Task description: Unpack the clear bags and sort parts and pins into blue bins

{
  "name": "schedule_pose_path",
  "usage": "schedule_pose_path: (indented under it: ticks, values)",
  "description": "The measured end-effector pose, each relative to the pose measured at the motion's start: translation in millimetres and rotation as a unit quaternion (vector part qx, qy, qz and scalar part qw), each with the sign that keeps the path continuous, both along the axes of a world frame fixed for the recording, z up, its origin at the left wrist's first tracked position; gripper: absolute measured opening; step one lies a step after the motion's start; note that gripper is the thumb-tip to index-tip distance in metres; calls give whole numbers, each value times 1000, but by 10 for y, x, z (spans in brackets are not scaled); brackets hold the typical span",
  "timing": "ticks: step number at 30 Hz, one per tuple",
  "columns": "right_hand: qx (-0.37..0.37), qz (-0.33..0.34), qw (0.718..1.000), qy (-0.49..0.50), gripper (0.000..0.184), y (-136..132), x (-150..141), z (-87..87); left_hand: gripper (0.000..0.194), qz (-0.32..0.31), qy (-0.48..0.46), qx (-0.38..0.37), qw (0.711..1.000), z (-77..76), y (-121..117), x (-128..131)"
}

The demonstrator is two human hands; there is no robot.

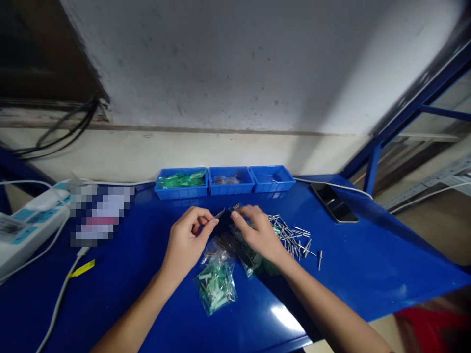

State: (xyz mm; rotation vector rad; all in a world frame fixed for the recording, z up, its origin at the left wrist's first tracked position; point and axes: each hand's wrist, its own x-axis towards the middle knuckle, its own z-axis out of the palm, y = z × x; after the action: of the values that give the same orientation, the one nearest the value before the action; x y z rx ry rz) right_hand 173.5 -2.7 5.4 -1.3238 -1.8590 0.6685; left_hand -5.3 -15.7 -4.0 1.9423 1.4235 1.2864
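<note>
My left hand (191, 234) is closed in a pinch above the middle of the table, and a thin, shiny sliver (220, 214) sticks out from the fingertips. Close by on the right, my right hand (259, 233) pinches a small brownish metallic piece (234, 208); its exact kind is too small to tell. Below the hands lies a clear bag of green and pale pieces (216, 287), with another clear bag (221, 247) above it. My right hand partly covers a further bag (250, 257). Beside it spreads a loose pile of blind rivets (294, 238).
At the back stand three blue bins: the left bin (182, 191) has green bags, the middle bin (231, 188) clear bags, the right bin (273, 187) a few thin pieces. A phone (334, 203) lies right; a power strip (37, 223) and white cable (61, 294) lie left.
</note>
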Motion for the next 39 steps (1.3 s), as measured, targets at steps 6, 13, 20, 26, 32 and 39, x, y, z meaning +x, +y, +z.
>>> schedule_pose_path:
  ticks: [6,13,20,26,32,39]
  values:
    - [-186,85,949,240,39,-127,-91,35,16,-118,86,117,982,4,-119,81]
    - [-40,7,985,169,7,-105,-54,-62,17,-127,-54,-152,979,-55,-66,95]
    - [133,40,990,5,20,-185,-72,-102,31,-105,-264,-301,910,-88,6,88]
    - [129,17,991,9,33,-193,-106,-170,22,-34,-275,-216,936,-141,24,110]
    - [-7,4,995,96,16,-183,-85,-15,12,-2,-216,-85,973,-125,9,111]
    - [-167,18,951,260,30,-123,-118,-43,13,-65,116,135,982,-71,-51,115]
